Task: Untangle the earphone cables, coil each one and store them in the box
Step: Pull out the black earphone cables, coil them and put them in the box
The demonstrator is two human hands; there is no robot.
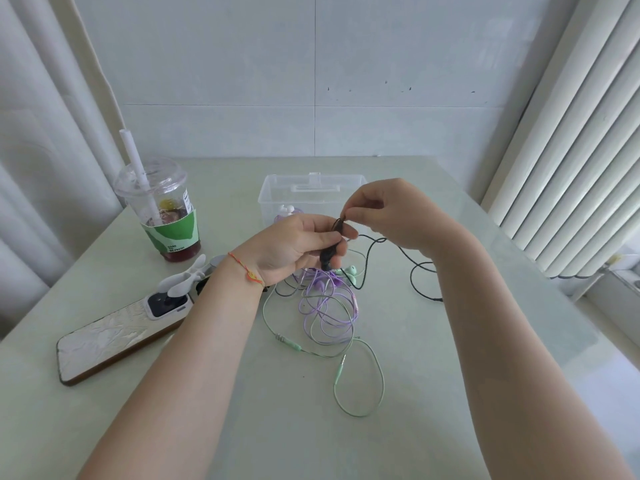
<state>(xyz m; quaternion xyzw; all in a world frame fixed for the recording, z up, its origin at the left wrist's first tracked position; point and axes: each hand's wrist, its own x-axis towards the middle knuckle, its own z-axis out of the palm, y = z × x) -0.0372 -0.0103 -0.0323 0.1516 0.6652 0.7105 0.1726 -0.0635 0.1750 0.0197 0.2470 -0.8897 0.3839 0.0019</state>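
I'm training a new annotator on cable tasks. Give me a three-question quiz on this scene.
1. True or false: both the left hand and the right hand hold the black cable.
2. Which cables lie tangled together on the table? A) purple and green B) red and white
3. Fill in: the clear box stands ___ the hands.

Key: 1 true; 2 A; 3 behind.

The pale table [450, 358] bears a box [277, 199], cables [329, 313], cup [166, 216], phone [114, 337].
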